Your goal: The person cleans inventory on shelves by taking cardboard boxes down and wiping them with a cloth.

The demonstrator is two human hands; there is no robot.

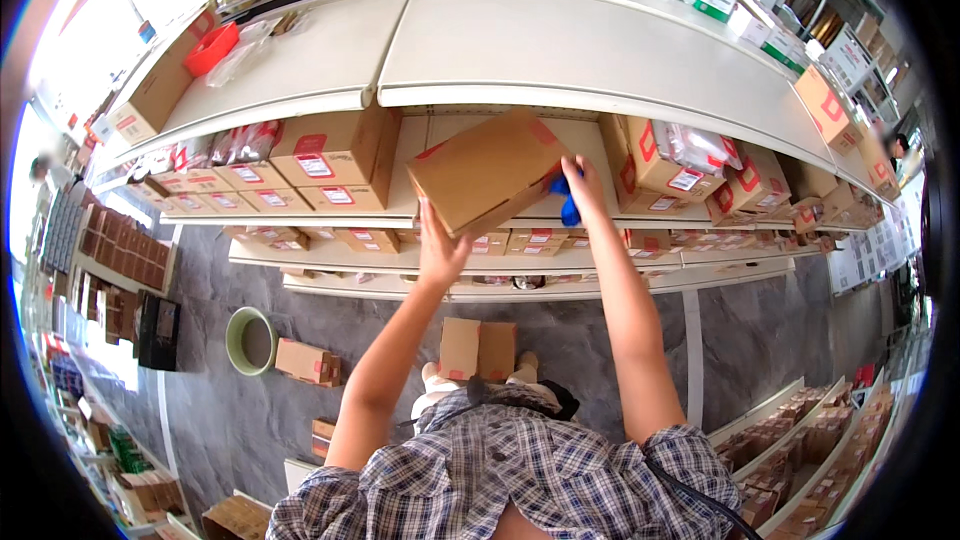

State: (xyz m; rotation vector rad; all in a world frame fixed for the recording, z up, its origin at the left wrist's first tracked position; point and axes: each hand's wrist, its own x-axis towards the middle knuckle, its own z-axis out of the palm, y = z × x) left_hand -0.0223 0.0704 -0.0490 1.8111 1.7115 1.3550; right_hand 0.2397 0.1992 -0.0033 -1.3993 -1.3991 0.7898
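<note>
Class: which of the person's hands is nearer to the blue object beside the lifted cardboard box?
Right. The right hand touches the blue object; the left hand is apart, under the cardboard box.
</note>
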